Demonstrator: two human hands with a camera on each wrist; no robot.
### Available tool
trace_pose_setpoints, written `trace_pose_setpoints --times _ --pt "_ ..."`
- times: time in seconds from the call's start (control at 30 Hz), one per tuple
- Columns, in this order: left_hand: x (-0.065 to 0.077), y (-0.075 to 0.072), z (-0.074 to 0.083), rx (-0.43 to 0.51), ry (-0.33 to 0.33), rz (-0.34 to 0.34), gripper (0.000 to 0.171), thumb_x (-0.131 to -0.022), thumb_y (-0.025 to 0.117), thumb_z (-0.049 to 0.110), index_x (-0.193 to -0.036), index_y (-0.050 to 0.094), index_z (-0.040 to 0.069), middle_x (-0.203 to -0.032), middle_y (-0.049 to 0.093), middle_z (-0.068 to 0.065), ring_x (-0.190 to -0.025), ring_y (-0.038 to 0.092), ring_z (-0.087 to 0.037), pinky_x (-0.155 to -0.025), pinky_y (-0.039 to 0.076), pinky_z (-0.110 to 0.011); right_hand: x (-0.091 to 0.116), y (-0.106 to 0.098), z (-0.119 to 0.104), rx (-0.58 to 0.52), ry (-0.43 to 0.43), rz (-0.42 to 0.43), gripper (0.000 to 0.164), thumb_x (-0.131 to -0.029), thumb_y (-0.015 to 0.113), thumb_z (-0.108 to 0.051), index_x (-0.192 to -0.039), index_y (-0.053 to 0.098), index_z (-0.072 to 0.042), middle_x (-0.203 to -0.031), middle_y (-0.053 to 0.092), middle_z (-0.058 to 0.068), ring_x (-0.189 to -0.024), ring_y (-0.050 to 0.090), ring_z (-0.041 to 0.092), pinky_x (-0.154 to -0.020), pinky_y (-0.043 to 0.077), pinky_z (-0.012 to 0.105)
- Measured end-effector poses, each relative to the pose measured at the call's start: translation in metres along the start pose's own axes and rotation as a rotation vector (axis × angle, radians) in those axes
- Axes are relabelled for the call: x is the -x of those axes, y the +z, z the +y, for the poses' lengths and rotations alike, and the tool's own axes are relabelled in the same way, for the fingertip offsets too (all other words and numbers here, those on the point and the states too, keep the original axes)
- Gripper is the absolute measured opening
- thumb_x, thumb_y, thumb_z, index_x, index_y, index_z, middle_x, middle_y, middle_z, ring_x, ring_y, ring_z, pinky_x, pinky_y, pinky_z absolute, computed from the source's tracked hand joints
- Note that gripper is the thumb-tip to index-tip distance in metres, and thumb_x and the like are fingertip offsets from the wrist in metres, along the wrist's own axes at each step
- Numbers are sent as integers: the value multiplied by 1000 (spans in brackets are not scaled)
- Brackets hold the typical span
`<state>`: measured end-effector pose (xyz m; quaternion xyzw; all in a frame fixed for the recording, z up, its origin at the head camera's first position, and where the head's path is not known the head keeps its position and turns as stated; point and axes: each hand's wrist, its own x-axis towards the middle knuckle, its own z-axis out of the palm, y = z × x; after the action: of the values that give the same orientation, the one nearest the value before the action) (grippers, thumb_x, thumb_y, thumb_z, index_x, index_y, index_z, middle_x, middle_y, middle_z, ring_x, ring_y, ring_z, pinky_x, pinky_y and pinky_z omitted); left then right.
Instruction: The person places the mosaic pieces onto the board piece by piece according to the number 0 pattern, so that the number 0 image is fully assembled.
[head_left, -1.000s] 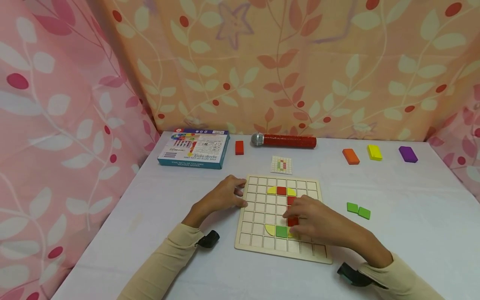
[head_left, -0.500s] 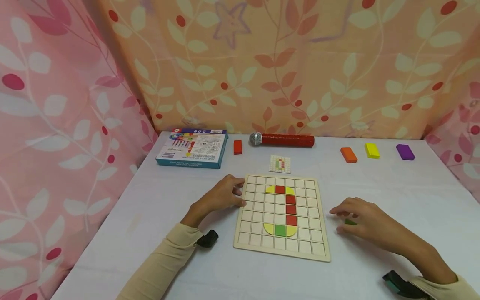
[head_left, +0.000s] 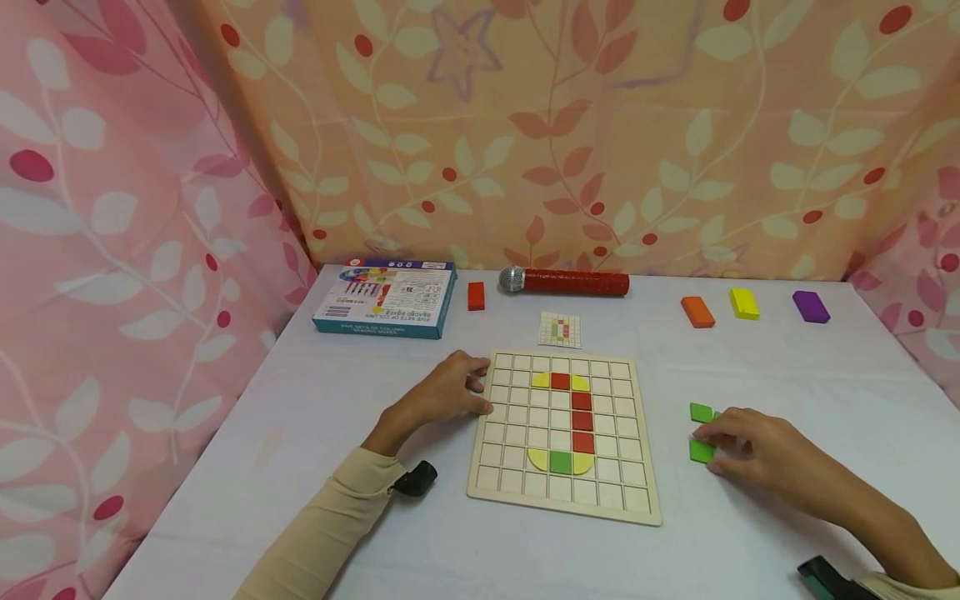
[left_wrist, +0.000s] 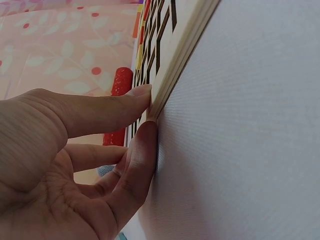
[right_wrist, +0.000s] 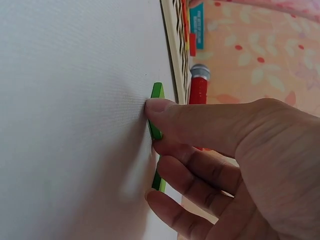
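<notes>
My left hand (head_left: 447, 388) pinches the left edge of a wooden grid board (head_left: 501, 479); the left wrist view shows its thumb over the edge and the index finger against the side. On the board lie red square tiles (head_left: 582, 421), yellow quarter-round tiles (head_left: 537, 460) and one green square tile (head_left: 560, 462). To the right, on the cloth, my right hand (head_left: 765, 450) has its thumb and index finger on either side of a green tile (right_wrist: 157, 92). Another green tile (head_left: 701, 412) lies just beyond the fingers, and a third is mostly hidden by them.
Behind the board lies a small pattern card (head_left: 559, 330). Farther back are a blue-edged box (head_left: 386, 300), a red block (head_left: 476, 296) and a red microphone (head_left: 573, 281). Orange (head_left: 698, 312), yellow (head_left: 745, 303) and purple (head_left: 811, 306) blocks lie at the back right.
My right hand has moved from over the board rightward to the green tiles, uncovering the red tiles, and its fingers have come down at one green tile. My left hand stays at the board's edge.
</notes>
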<state>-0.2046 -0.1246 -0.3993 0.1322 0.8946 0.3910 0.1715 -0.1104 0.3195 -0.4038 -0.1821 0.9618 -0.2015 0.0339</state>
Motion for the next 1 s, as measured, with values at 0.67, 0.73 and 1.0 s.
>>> trace_pose_setpoints --times 0.67,0.73,1.0 --pt "0 0 -1 7 3 -4 79 -86 87 4 -155 50 -2 -132 55 -11 -113 63 -20 -86 57 -29 -63 10 -69 -145 -128 -92 29 -92 83 -25 -119 80 -15 -109 67 -9 -99 59 12 -82 54 27" --pt "-1 0 -2 10 1 -7 79 -86 87 5 -155 50 -1 -133 55 -10 -113 63 -20 -86 57 -29 -71 14 -78 -154 -156 -102 29 -92 83 -25 -119 80 -15 -109 67 -8 -101 59 14 -84 54 29" --pt "-1 0 -1 2 0 -6 79 -86 88 5 -155 50 -1 -134 55 -10 -113 63 -19 -85 56 -28 -95 32 -107 -155 -260 -144 24 -96 79 -23 -119 79 -17 -110 66 -9 -103 57 13 -89 54 33"
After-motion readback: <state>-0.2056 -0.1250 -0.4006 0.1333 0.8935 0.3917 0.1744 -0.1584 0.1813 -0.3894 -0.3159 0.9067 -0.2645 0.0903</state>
